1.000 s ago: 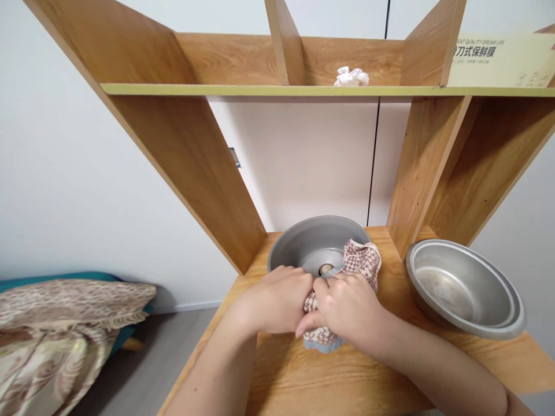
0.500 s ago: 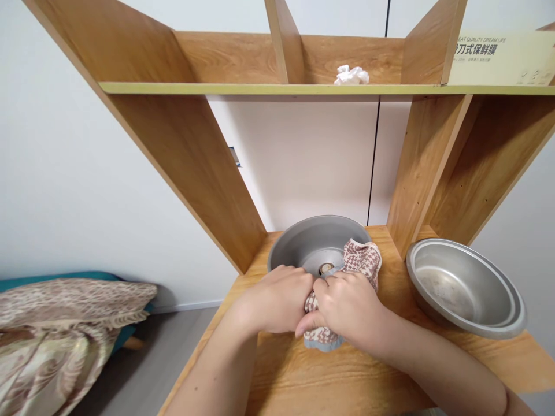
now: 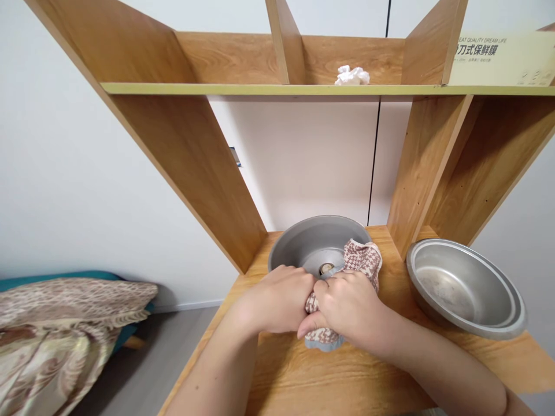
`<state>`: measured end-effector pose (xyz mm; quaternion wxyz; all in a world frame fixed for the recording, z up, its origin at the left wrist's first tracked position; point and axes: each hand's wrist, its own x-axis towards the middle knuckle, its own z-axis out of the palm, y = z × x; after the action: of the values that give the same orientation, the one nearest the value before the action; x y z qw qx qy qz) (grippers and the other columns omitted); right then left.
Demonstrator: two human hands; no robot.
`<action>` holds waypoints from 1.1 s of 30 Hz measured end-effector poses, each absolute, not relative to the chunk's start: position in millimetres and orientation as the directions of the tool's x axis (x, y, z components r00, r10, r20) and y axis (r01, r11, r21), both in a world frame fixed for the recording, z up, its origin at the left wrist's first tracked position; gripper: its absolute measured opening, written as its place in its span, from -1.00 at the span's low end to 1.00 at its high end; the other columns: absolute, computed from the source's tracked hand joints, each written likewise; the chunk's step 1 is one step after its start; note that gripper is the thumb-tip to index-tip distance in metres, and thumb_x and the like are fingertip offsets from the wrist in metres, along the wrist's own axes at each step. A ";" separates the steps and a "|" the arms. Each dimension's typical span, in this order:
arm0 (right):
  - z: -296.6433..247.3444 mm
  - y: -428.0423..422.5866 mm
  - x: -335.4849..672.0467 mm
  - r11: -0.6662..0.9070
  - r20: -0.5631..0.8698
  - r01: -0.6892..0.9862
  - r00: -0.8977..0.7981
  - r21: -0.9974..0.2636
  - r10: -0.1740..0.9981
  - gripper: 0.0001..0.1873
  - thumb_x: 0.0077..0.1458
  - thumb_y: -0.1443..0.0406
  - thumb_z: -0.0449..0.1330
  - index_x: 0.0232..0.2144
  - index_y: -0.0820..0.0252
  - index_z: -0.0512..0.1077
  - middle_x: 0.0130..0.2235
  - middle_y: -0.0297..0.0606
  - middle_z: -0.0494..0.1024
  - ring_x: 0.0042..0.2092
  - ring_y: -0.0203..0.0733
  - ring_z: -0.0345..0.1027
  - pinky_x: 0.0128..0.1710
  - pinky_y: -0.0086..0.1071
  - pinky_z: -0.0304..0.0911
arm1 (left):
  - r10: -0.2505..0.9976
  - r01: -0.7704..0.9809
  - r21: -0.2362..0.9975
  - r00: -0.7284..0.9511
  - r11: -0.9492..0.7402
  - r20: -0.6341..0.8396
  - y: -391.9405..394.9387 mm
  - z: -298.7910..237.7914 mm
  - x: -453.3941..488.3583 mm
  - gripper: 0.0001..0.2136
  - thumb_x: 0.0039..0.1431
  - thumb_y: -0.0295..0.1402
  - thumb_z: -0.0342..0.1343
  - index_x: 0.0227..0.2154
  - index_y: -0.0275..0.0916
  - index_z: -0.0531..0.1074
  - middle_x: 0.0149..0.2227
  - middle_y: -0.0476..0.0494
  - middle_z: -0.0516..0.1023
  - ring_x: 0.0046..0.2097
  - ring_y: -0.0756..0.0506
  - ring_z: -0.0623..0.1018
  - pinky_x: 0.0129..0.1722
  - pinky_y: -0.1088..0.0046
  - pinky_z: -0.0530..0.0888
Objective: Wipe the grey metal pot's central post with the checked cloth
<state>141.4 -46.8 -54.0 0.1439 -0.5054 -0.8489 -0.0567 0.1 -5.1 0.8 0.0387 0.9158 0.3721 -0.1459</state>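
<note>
Both hands, left hand (image 3: 277, 297) and right hand (image 3: 349, 306), close together on one soft checked dishcloth (image 3: 362, 263), bunched over the near rim of a grey metal pan (image 3: 312, 242) on the wooden shelf unit (image 3: 303, 370). The limp, light cloth looks best gathered in a fist. At three o'clock sits one steel basin (image 3: 466, 289); at twelve, one crumpled tissue (image 3: 352, 75).

You are in a home: a wooden shelf unit (image 3: 186, 144) against a white wall, metal basins (image 3: 466, 289) on its counter (image 3: 347, 381), patterned bedding (image 3: 65, 323) far left.
</note>
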 end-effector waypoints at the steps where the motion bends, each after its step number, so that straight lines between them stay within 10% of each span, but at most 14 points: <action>1: -53.0 -46.9 141.6 0.484 0.292 0.874 -0.451 -0.049 0.843 -0.25 -0.18 -0.32 0.21 -0.41 0.28 0.52 -0.45 -0.10 0.62 -0.38 -0.02 0.54 -0.39 -0.30 0.30 | 0.671 0.694 -0.037 0.678 -0.719 -0.300 -5.2 1.2 0.2 -0.73 -0.12 -0.14 0.26 -0.65 -0.18 0.36 -0.52 -0.12 0.58 -0.39 -0.23 0.58 -0.44 0.32 0.36; 33: -13.8 -46.6 170.1 0.530 -0.020 0.845 -0.533 -0.075 0.846 -0.32 0.17 -0.24 0.01 -0.39 0.20 0.59 -0.39 -0.13 0.64 -0.36 -0.11 0.52 -0.45 -0.37 0.12 | 0.675 0.685 -0.060 0.692 -0.726 -0.258 -7.8 -1.2 2.5 -0.74 -0.03 -0.02 0.15 -0.45 -0.09 0.52 -0.45 -0.08 0.62 -0.37 -0.21 0.59 -0.39 0.32 0.38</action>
<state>170.1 -46.6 -13.8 0.0095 -0.4833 -0.8746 0.0378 2.5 -7.8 -1.2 0.0206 0.9195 0.3697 -0.1319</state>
